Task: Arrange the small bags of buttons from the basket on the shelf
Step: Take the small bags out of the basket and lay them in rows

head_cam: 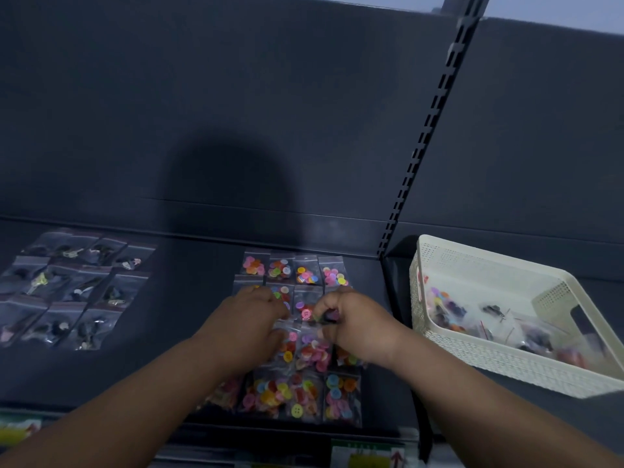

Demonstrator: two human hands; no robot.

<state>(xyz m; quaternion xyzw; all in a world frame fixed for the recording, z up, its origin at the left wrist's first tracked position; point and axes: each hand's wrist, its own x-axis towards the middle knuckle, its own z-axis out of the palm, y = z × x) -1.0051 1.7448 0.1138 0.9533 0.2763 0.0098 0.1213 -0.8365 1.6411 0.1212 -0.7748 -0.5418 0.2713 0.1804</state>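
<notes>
While both of your hands work over the dark shelf (189, 332), your left hand (251, 327) rests with fingers stretched out on a grid of button bags (304, 396), each clear bag filled with bright mixed colours. Your right hand (354, 327) curls its fingers and pinches one small bag (327, 315) just above that grid. To your right, a white perforated basket (506, 363) sits on the shelf and holds loose bags (449, 309) of coloured and dark buttons. Well apart on your left lie rows of dark-button bags (74, 288)
</notes>
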